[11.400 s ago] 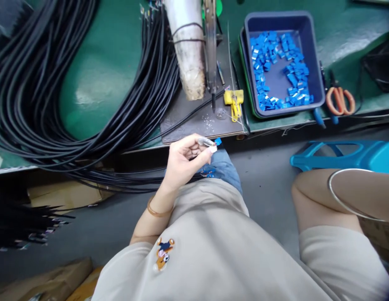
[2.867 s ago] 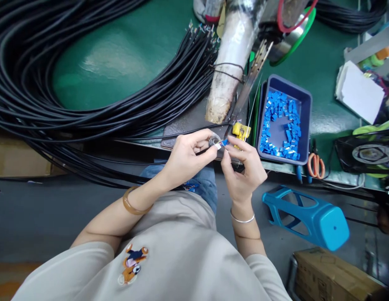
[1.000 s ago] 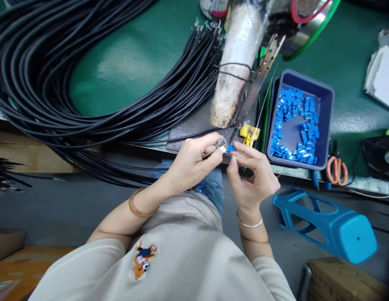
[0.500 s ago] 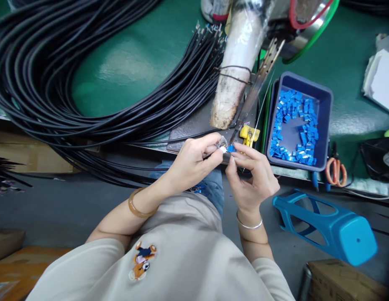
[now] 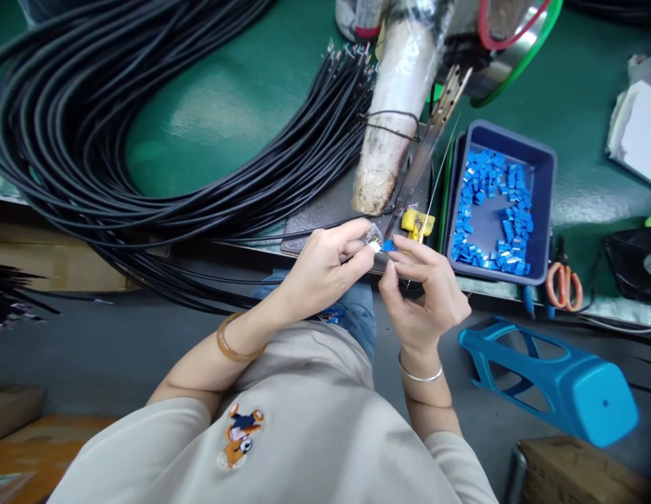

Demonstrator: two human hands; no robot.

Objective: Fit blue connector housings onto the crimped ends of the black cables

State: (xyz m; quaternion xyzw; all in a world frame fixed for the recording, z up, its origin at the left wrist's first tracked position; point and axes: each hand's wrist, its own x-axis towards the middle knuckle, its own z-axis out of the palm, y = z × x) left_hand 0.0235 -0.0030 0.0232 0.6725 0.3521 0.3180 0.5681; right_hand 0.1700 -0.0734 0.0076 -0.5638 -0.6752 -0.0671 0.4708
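Between thumb and fingers, my left hand pinches the end of a black cable, where a white bit and some stripped wire show. My right hand has its fingertips on a small blue connector, held right up against that cable end. Just above the connector is the tip of a soldering iron, which slants down from a stand. A thin strand of solder wire hangs to its right. The exact contact between wires, tip and connector is too small to make out.
Beside my right hand stands a blue-grey bin of blue connectors, with orange-handled scissors near it. A yellow clip-like piece lies by the iron. A wrapped duct hangs overhead. Black cables fill the left; a blue stool lies below.
Both hands keep the same pinch at almost the same spot, with the connector still under the iron tip. The whole view has shifted very slightly.
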